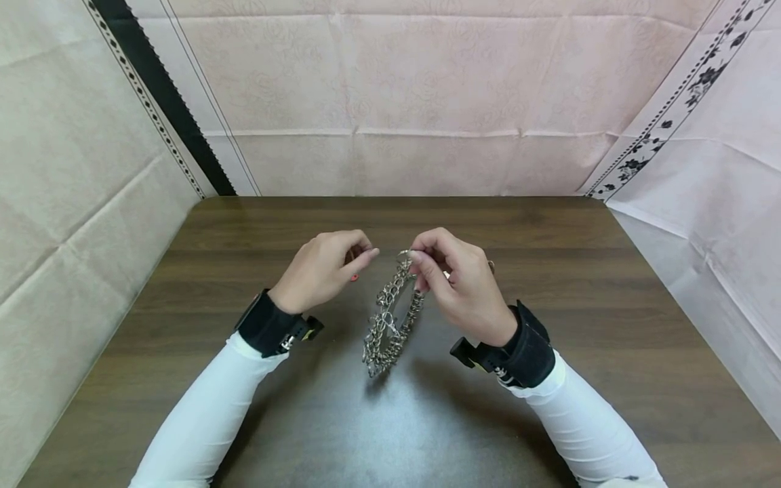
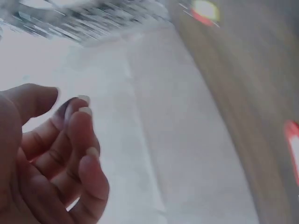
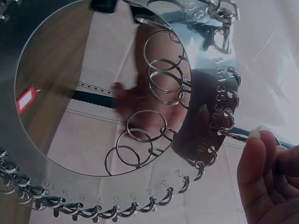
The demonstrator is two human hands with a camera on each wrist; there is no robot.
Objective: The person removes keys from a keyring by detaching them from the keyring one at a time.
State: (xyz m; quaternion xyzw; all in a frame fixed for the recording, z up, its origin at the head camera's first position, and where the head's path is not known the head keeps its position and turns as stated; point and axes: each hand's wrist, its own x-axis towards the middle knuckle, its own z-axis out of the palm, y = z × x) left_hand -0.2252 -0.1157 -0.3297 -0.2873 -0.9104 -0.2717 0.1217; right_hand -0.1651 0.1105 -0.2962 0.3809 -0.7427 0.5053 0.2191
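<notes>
A shiny round metal plate with a large open middle point(image 3: 203, 116), stamped with numbers, carries many small metal rings along its edge. In the head view this ringed plate point(image 1: 399, 335) hangs edge-on over the table. My right hand point(image 1: 459, 281) pinches one loose ring point(image 3: 236, 136) at its upper end between thumb and fingertips. Left of the plate, my left hand point(image 1: 329, 266) is apart from it. Its fingers point(image 2: 84, 130) curl loosely, with nothing between them and the thumb. A red-framed white key tag point(image 3: 25, 99) shows through the plate's opening.
The brown wooden table point(image 1: 183, 379) spreads under both hands. Pale patterned cloth point(image 1: 427, 88) rises behind its far edge and along both sides. A small red bit point(image 1: 354, 278) shows just beneath the left thumb.
</notes>
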